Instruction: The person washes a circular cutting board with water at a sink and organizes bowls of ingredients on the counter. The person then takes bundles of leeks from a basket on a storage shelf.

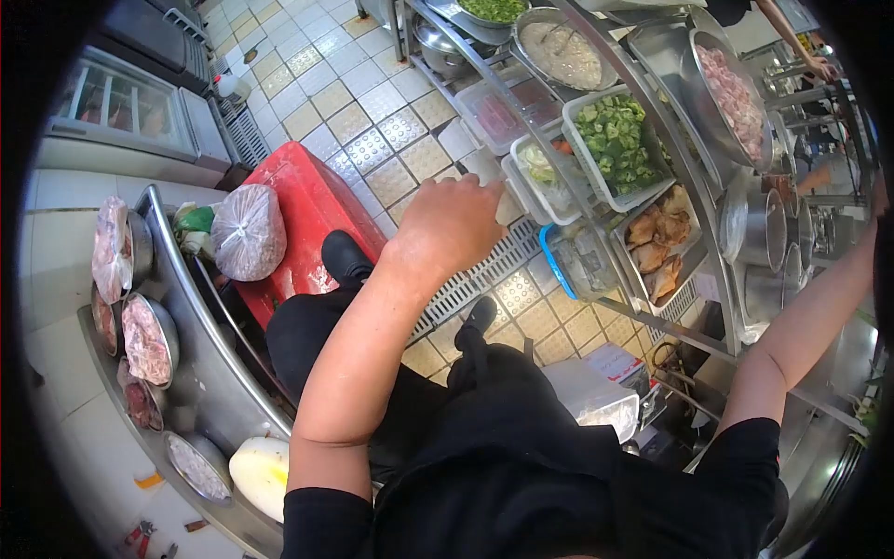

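Tub of pale cut vegetables (537, 166) sits at the aisle-side edge of the metal shelf rack (652, 121), just beyond the fingertips of the left hand (453, 222). That hand is held out over the tiled floor (358, 112), back upward, fingers bent down and close together; I cannot tell whether anything is pinched beneath them, or whether they touch the tub. The right arm (801, 321) stretches out along the rack's far side; the right hand (880, 197) is mostly lost at the dark edge of the view, so I cannot tell how its fingers stand.

Next to the tub, farther in from the rack's edge, is a white container of chopped green vegetables (615, 144). Nearer the wearer come a blue-rimmed container (579, 264) and a tray of browned meat pieces (659, 244). Higher up, a steel bowl of pinkish raw meat (731, 93) rests near the rack's far end, and another person's hand (823, 68) shows beyond it.

On the opposite side, bowls of meat (149, 342) line the wall-side edge of the steel bench (209, 373). Past its far corner, a knotted plastic bag (249, 233) rests on a red box (312, 200).
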A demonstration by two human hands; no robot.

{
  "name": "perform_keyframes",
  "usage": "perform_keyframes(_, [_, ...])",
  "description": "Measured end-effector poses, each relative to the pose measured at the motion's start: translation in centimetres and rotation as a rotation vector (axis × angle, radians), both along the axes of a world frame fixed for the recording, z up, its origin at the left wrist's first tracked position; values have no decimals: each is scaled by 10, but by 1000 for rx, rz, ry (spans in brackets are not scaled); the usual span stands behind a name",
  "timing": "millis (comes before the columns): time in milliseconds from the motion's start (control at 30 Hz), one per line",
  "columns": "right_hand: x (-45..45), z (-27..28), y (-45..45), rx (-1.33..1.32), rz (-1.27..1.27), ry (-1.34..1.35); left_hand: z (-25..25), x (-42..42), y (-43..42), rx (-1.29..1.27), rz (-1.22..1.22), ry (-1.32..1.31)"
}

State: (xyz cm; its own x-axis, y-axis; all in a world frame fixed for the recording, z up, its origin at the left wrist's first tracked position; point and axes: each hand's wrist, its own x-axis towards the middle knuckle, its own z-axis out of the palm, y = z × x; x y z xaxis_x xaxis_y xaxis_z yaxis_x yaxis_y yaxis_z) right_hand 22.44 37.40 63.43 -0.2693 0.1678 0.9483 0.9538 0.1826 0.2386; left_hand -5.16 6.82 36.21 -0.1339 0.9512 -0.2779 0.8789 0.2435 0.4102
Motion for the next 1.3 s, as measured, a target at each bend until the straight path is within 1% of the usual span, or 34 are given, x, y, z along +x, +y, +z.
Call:
perform_keyframes(67, [-3, 0, -4, 0, 13, 6, 1, 1, 1, -46, -5, 0])
perform_keyframes(367, [1, -3, 1, 59, 45, 7, 3, 7, 5, -15, -14, -23])
perform_keyframes(467, [2, -4, 7, 139, 143, -23, 6, 7, 4, -7, -9, -39])
perform_keyframes(500, [6, -3, 17, 144, 124, -23, 6, 7, 3, -3, -27, -38])
perform_keyframes(567, [18, -1, 41, 213, 273, -12, 5, 6, 1, 22, -9, -49])
perform_keyframes(600, [19, -1, 39, 217, 250, -16, 8, 5, 2, -5, -8, -72])
perform_keyframes(667, [15, -4, 31, 109, 332, 17, 11, 6, 1, -6, -9, -65])
perform_keyframes(700, [17, -4, 35, 115, 309, 14, 11, 6, 1, -11, 14, -56])
perform_keyframes(767, [22, -3, 40, 149, 348, -52, 12, 5, 2, 0, 0, -69])
perform_keyframes(800, [25, -2, 37, -53, 364, 19, 13, 5, 4, -24, 8, -80])
perform_keyframes(933, [18, -4, 22, -43, 352, 31, 12, 6, 5, -35, -3, -75])
perform_keyframes(1033, [3, -11, -3, 69, 191, -2, 10, 6, 5, -14, -15, -66])
perform_keyframes(1067, [-5, -13, -16, 37, 241, 38, 10, 6, 6, -2, -15, -63])
perform_keyframes(1167, [-3, -11, -14, 1, 251, 48, 11, 7, 7, 0, -11, -70])
perform_keyframes(1200, [-1, -10, -2, 80, 186, 34, 12, 7, 8, 7, -17, -68])
perform_keyframes(1233, [0, -10, 0, 87, 181, 36, 12, 7, 9, -21, -11, -78])
perform_keyframes(1300, [-1, -11, 1, 95, 252, 47, 13, 6, 10, -43, -5, -85])
